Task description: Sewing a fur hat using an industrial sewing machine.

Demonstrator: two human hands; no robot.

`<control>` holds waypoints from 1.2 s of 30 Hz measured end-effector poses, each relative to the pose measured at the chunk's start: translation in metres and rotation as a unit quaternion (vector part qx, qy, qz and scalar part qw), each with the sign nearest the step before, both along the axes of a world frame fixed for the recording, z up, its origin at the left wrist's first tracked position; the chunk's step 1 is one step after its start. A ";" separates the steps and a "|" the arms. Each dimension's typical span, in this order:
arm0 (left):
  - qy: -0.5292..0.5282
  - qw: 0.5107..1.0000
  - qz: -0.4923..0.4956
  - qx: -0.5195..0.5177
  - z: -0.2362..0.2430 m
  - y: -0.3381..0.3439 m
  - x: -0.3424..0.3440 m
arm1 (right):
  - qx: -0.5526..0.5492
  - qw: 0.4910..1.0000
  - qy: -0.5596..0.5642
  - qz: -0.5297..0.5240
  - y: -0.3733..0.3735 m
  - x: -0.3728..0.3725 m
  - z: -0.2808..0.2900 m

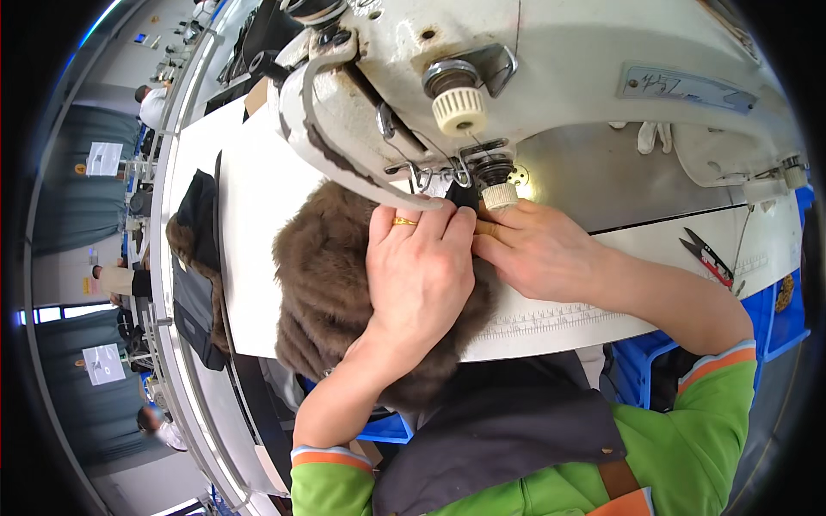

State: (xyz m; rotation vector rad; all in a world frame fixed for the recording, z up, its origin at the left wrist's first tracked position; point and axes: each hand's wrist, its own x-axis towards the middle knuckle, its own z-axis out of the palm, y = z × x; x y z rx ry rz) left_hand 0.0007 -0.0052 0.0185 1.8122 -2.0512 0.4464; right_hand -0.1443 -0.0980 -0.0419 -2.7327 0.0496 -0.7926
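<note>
- Lying partly on the white table [258, 284] and partly over its near edge, a piece of brown fur [323, 258] is bunched to the left of the stitching area.
- A strip of black cloth [462, 196] is seen just beyond the fingertips, below the metal thread guides.
- The fur is covered in part by the left hand [422, 279], laid palm down; its fingers are held close together and bent forward, and a gold ring [404, 222] is worn on one of them. Whether cloth is clamped beneath them cannot be told.
- The right hand [542, 254] is placed just beside the left; its fingers are curled and drawn together near the black cloth. The tips are partly hidden, so what is pinched there cannot be told.
- Both hands are overhung by the sewing machine [559, 60], on which two ribbed pale knobs [459, 110] are mounted.
- Along the near edge of the table, to the right of the fur, a ruler scale [542, 322] is marked.
- Farther right, red-and-black snips [707, 258] are laid, their blades parted.
- At far left, a dark garment [200, 275] with brown fur trim is placed.
- Beneath the table, blue bins [634, 371] are partly seen.
</note>
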 end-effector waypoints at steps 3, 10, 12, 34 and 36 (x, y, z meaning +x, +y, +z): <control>0.019 0.999 0.005 0.030 -0.005 -0.001 0.010 | 0.025 0.999 0.023 0.011 -0.002 -0.004 0.003; 0.020 0.991 -0.012 0.132 0.002 -0.010 0.039 | -0.023 1.000 0.006 -0.013 0.000 -0.005 -0.002; 0.016 0.989 -0.001 0.148 0.002 -0.010 0.037 | -0.024 1.000 0.004 -0.008 0.000 -0.004 -0.003; 0.064 0.986 0.058 0.144 -0.006 -0.016 0.027 | 0.032 0.999 0.005 0.013 0.001 -0.004 0.000; 0.034 0.991 0.055 0.117 -0.002 -0.014 0.027 | 0.033 0.999 0.005 0.011 0.000 -0.004 0.000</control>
